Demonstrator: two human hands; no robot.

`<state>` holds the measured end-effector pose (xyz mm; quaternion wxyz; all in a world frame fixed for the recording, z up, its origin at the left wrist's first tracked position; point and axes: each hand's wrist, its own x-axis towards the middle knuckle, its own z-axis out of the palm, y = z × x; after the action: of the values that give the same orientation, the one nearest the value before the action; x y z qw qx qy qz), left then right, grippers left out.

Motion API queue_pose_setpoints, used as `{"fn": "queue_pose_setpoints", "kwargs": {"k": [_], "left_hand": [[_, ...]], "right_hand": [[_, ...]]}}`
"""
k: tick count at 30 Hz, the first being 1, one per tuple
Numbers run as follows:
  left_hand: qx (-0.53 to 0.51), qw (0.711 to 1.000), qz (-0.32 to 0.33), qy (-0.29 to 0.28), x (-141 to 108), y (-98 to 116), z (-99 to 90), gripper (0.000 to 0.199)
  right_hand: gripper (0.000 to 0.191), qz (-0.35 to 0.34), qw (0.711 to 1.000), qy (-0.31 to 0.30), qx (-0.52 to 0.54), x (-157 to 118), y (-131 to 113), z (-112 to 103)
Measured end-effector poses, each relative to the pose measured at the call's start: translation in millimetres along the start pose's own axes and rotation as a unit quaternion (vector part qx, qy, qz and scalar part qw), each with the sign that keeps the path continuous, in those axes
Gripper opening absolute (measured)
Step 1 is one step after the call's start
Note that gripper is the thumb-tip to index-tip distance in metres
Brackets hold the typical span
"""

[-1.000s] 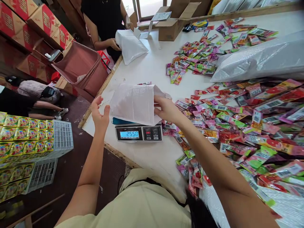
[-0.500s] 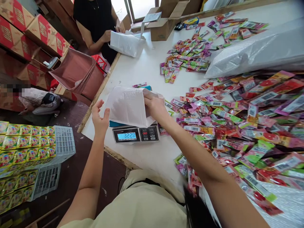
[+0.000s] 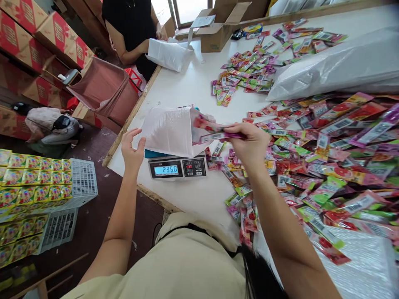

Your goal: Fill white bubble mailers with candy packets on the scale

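Note:
A white bubble mailer (image 3: 168, 132) lies on the digital scale (image 3: 177, 168), its mouth facing right. The scale's lit display reads 2358. My right hand (image 3: 251, 143) is closed on a few slim candy packets (image 3: 218, 133), whose far ends reach the mailer's open mouth. My left hand (image 3: 132, 148) is beside the mailer's closed end, fingers apart and holding nothing. Many more colourful candy packets (image 3: 289, 155) are heaped on the white table to the right of the scale.
Across the table a person in black (image 3: 129, 31) handles another white mailer (image 3: 170, 54) near a cardboard box (image 3: 215, 35). A large plastic bag (image 3: 333, 62) lies among the packets. Yellow packs in crates (image 3: 82, 178) stand lower left; another person (image 3: 57, 122) crouches by the boxes.
My right hand has come out of the mailer and moved right, with candy packets now showing in it. The scale reading has dropped from 3228 to 2358. My left hand stays beside the mailer.

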<state>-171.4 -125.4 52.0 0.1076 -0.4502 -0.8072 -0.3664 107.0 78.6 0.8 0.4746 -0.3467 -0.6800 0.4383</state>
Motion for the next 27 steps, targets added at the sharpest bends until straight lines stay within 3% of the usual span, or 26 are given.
{"fn": "queue_pose_setpoints", "kwargs": {"k": [3,7,10,14,19,21,23,25,27], "left_hand": [[-0.008,1.000,0.001,0.007,-4.7,-0.3,-3.2,0.032],[-0.009,1.000,-0.004,0.011,-8.7,-0.2,-4.0,0.031],[-0.002,1.000,-0.007,0.018,-10.0,0.8,-2.2,0.031],[-0.011,1.000,0.012,0.021,-9.6,5.0,-0.2,0.030],[-0.004,1.000,0.022,0.010,-6.6,15.2,-0.9,0.030],[0.002,1.000,0.029,0.002,-5.2,19.1,-1.7,0.030],[0.008,0.999,0.041,-0.002,-3.9,20.9,-2.2,0.030],[0.015,0.999,0.050,-0.005,-3.0,19.8,-1.9,0.029],[0.018,0.998,0.052,-0.007,-2.3,16.2,-0.3,0.029]], "right_hand": [[0.005,0.053,0.996,0.075,0.007,-20.1,-1.6,-40.4],[0.014,0.057,0.980,0.188,0.009,-38.1,1.1,-85.0],[0.017,0.056,0.965,0.254,0.009,-44.4,6.9,-107.1],[0.020,0.071,0.956,0.284,0.009,-50.3,14.9,-120.5],[0.022,0.094,0.956,0.276,-0.007,-59.4,31.0,-127.5],[0.022,0.108,0.963,0.245,-0.026,-62.2,41.1,-136.1],[0.018,0.111,0.971,0.169,-0.124,-63.3,48.8,-145.8],[0.019,0.094,0.950,0.097,-0.280,-61.8,48.2,-147.4],[0.027,0.059,0.925,0.057,-0.370,-56.2,36.6,-130.5]]}}
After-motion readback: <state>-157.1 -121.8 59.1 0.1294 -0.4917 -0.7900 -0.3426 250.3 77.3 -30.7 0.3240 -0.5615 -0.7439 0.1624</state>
